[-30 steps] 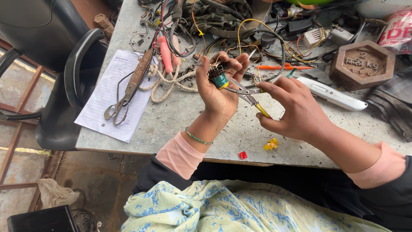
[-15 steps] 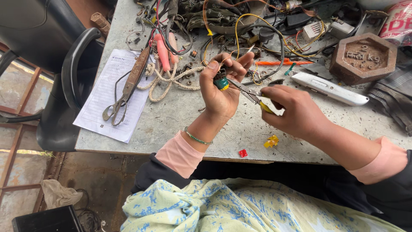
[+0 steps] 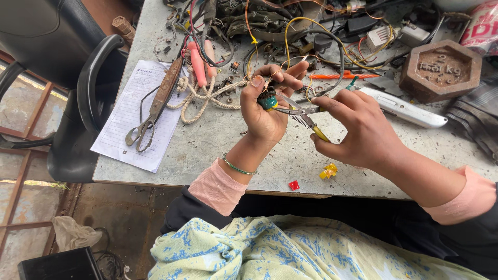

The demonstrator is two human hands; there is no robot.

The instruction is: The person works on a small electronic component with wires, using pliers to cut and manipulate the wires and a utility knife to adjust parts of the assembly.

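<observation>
Two hands at a cluttered table, pliers meeting a small wired part.

Nearest: red chip (image 3: 294,185) and yellow chip (image 3: 328,171) by the table (image 3: 218,150) edge. Above them, right hand (image 3: 358,129) closed round yellow-handled pliers (image 3: 302,115), long axis running up-left, tips reaching the small green-and-blue component (image 3: 268,99). Left hand (image 3: 270,106) pinches that component between thumb and fingers, upright, so it is the nearer hand; part lies just left of the right hand. Thin copper wire (image 3: 282,67) loops off it. Farther: old scissors (image 3: 153,106) on paper (image 3: 129,124), rope, wire tangle, hexagonal iron weight (image 3: 441,70).
</observation>
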